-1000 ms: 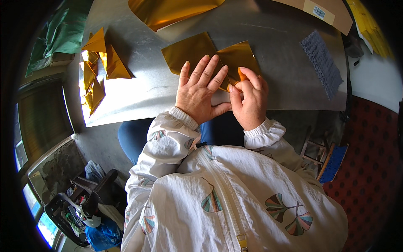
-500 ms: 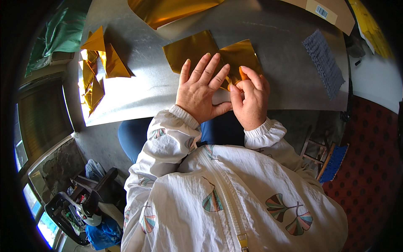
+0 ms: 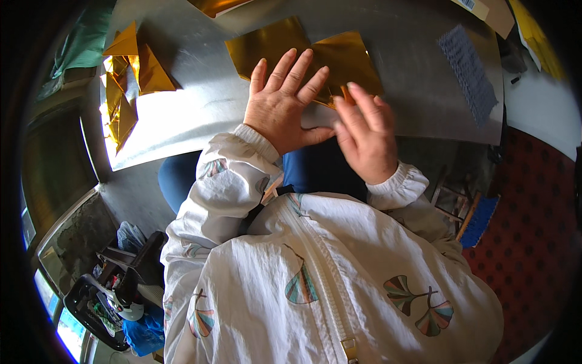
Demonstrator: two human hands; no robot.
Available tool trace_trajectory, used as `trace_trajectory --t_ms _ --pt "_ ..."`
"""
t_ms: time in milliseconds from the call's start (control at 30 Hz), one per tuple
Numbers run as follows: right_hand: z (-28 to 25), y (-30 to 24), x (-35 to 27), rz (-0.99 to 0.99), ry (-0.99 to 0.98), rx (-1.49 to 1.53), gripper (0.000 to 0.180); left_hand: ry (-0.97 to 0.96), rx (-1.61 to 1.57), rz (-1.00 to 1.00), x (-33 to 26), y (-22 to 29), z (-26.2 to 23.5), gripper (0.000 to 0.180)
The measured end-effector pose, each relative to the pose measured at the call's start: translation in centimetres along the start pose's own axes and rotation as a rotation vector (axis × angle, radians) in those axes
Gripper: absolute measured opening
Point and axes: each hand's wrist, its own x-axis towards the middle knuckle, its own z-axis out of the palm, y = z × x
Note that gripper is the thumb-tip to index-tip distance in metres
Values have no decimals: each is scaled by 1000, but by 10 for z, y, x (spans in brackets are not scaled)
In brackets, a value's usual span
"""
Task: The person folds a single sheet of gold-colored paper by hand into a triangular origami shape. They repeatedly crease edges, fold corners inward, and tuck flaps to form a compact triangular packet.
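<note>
Bare worktop (image 3: pixel 418 91) is flanking the hands (image 3: pixel 274 112) (image 3: pixel 370 139); folded gold-foil pieces (image 3: pixel 153 73) are blocking farther left, blue-grey ribbed cloth (image 3: pixel 468 76) farther right.

A gleaming metal table (image 3: pixel 418 73) stands near red, perhaps carpeted flooring (image 3: pixel 527 242).

The left hand (image 3: pixel 274 103) lies palm down at the near edge of the bench (image 3: pixel 200 79), its four fingers (image 3: pixel 296 70) fanned apart and pointing toward the far edge. The left thumb (image 3: pixel 317 135) stretches sideways toward the right hand (image 3: pixel 368 136), its tip just beside the right thumb (image 3: pixel 345 141). Slightly blurred, the right hand slants toward the far left corner, back upward, thumb apart from the long extended fingers. The left forearm (image 3: pixel 224 179) and right forearm (image 3: pixel 403 191), both sleeved to the wrist, come in from beyond the near edge, elbows bent.
</note>
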Motion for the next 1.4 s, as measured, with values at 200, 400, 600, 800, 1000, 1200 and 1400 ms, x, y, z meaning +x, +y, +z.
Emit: trace_trajectory --t_ms 200,400,600,800,1000,1200,1400 --pt "1 -4 -1 42 -162 -115 44 -44 5 18 1 -1 -3 94" --pt "4 -2 -7 29 -162 -83 46 -49 -31 14 0 0 -3 97" --pt "6 -4 -9 51 -192 -103 47 -72 -41 31 2 -2 -6 97" --pt "5 -7 -7 36 -192 -133 47 -81 -36 66 1 -8 -5 99" --pt "2 -7 -6 38 -263 -164 49 -98 -14 101 0 -23 -9 98" --pt "4 -7 -9 43 -253 -154 53 -2 76 81 -1 -53 -12 84" --pt "8 -10 -10 84 -222 -107 57 91 331 -439 3 -60 -17 77"
